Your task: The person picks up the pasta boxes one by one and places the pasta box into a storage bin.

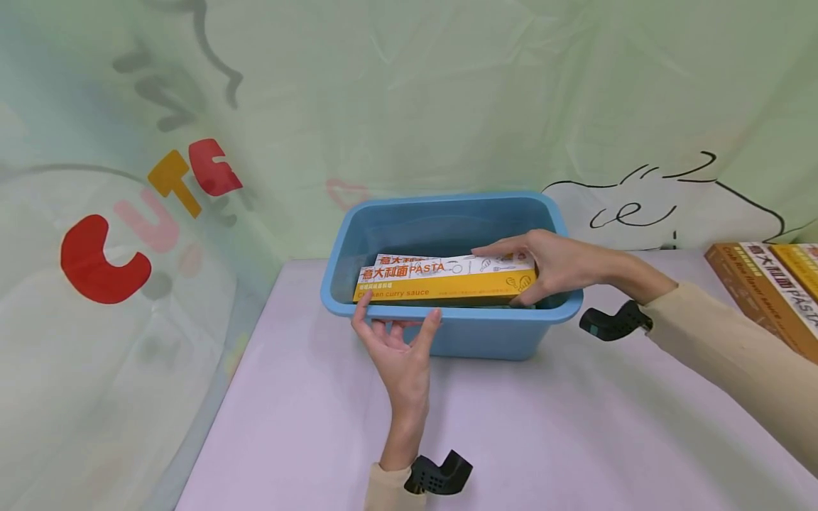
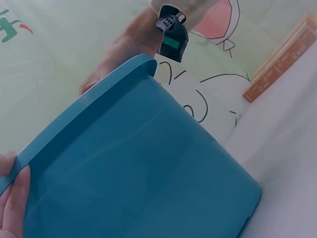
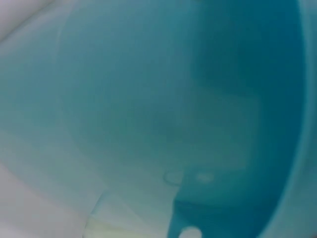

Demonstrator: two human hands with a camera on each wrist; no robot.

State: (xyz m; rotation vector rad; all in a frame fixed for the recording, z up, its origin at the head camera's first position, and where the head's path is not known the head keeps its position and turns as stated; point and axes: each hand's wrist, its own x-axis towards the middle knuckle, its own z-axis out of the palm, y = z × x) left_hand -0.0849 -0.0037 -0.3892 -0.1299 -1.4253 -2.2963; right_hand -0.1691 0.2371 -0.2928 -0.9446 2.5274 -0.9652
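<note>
A blue plastic bin stands on the table against the printed cloth. My left hand grips the bin's front rim, fingers and thumb bent around it. Inside the bin, my right hand holds the right end of a yellow and white pasta box, thumb in front and fingers over the back. Just behind that box shows the top of another pasta box. In the left wrist view the bin's outer wall hides the boxes. The right wrist view shows only the blurred blue bin wall.
At the table's right edge lie a brown pasta box and a yellow one, side by side. A pale cloth with drawings hangs behind and to the left of the lilac tabletop.
</note>
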